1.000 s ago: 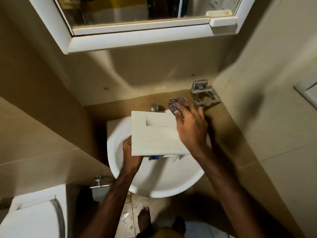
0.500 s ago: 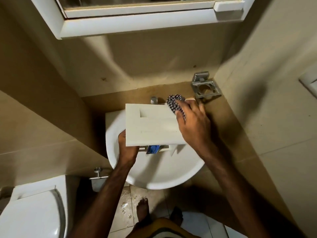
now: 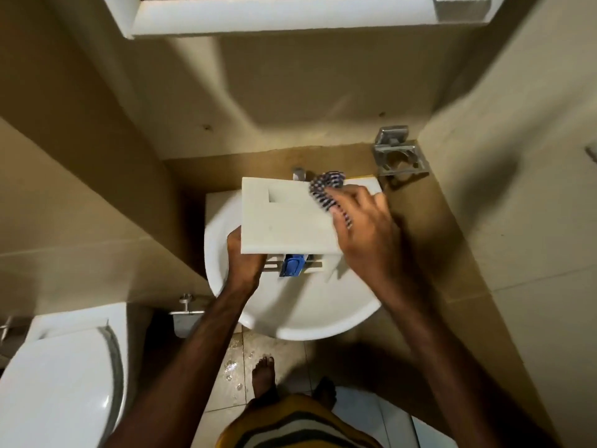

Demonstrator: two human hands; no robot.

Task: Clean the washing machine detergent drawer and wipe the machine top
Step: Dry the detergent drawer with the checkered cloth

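We see the left hand point(image 3: 244, 258) gripping the near left corner of the white detergent drawer point(image 3: 284, 221), thumb on the top face and fingers curled underneath, holding it above the white sink point(image 3: 300, 305). The right hand point(image 3: 361, 227) lies over the drawer's right side, its fingers curled around a dark checked cloth point(image 3: 324, 189) and pressing it against the drawer's far right corner; the cloth bunches out past the fingertips.

The drawer shows us its flat face, with a rectangular recess near the far left edge. At its near edge a blue insert point(image 3: 292, 266) and some pale ribs stick out below the face. Behind the drawer we can make out the top of a metal tap point(image 3: 299, 173), partly hidden.

To the right, a square metal holder point(image 3: 400, 156) is fixed in the corner of the beige tiled wall. Above, the white frame of a mirror cabinet point(image 3: 274, 17) crosses the top of the view. At lower left sits a white toilet point(image 3: 61, 379) with its lid down. Below the sink, a bare foot point(image 3: 263, 376) stands on wet floor tiles point(image 3: 232, 367), and a striped yellow garment point(image 3: 300, 425) fills the bottom edge.
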